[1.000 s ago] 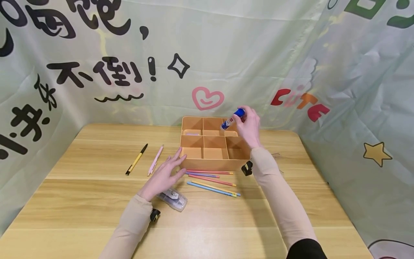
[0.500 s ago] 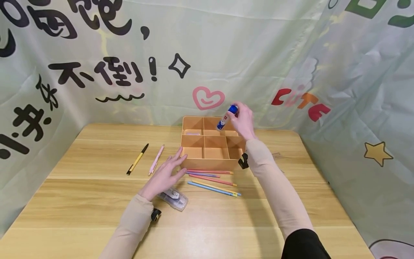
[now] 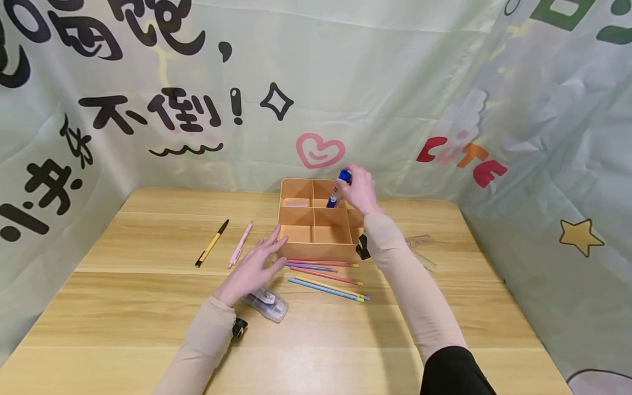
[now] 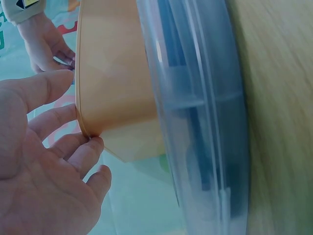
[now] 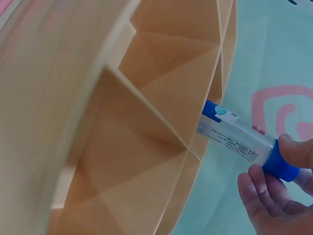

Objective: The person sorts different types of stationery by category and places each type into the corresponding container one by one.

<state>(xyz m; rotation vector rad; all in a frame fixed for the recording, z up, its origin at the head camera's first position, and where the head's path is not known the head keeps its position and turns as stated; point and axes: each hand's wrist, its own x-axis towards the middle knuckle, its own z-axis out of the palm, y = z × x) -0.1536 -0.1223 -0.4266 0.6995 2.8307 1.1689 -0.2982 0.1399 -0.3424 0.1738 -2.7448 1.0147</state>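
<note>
Right hand [image 3: 361, 189]: thumb and fingers clamped on the capped end of a clear cylindrical glue stick with blue ends [image 3: 333, 196]. The glue stick is tilted at the back-row middle compartment of a tan divided plastic box [image 3: 318, 252], near the far edge of the wooden counter [image 3: 148, 307]; whether its lower end sits below the rim cannot be confirmed. Left hand [image 3: 252, 274]: fingers apart, fingertips touching the box at its front left corner. A translucent plastic pencil case [image 3: 269, 306] lies partly covered by that hand in the head view. Slim coloured pencils [image 3: 326, 290] lie just in front of the box. Toward the counter's left edge, a yellow-and-black pen [image 3: 212, 243] and a pale pink pen [image 3: 240, 245] lie apart. A clear flat ruler [image 3: 418, 240] lies toward the right edge.
</note>
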